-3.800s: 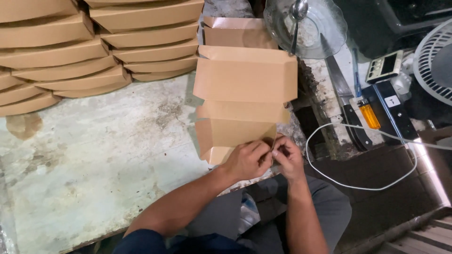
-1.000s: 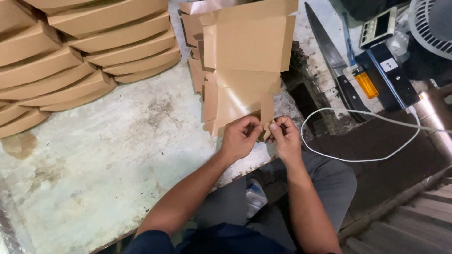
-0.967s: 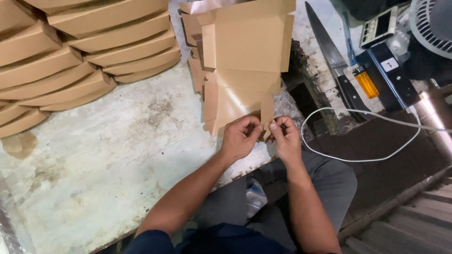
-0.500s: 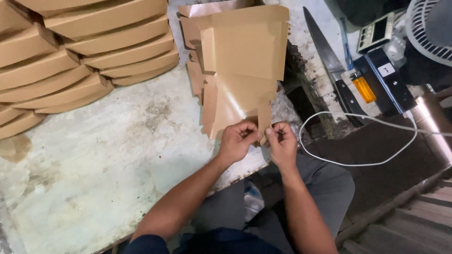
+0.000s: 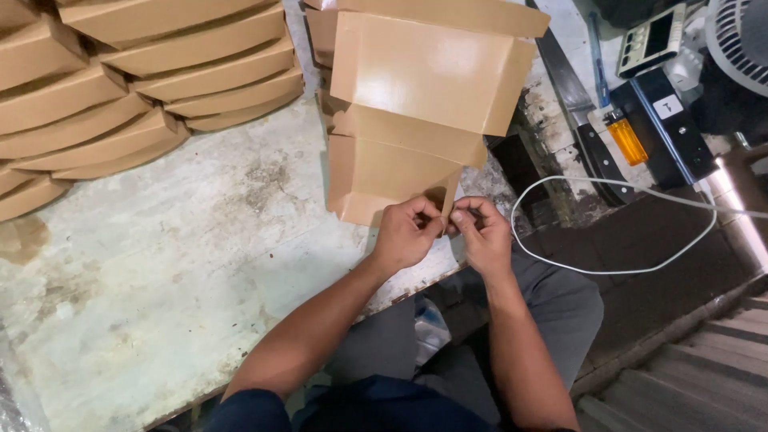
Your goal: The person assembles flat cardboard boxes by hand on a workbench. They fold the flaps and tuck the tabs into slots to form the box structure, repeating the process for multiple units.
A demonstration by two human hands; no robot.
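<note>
A brown cardboard box blank (image 5: 424,88), partly folded, stands tilted up over the near right corner of the worn table (image 5: 160,264). My left hand (image 5: 404,232) and my right hand (image 5: 480,232) meet at its lower edge. Both pinch a narrow flap (image 5: 448,196) of the blank between thumb and fingers. The fingertips of the two hands almost touch each other.
Stacks of folded brown boxes (image 5: 136,80) fill the table's far left. Right of the table lie a long knife (image 5: 576,104), an orange lighter (image 5: 626,138), a small scale (image 5: 650,38), a white cable (image 5: 616,232) and a fan (image 5: 740,40). Steps run at the lower right.
The blank has been raised and tilted more upright, closer to the camera. Both hands stay at its lower flap, shifted slightly along the edge.
</note>
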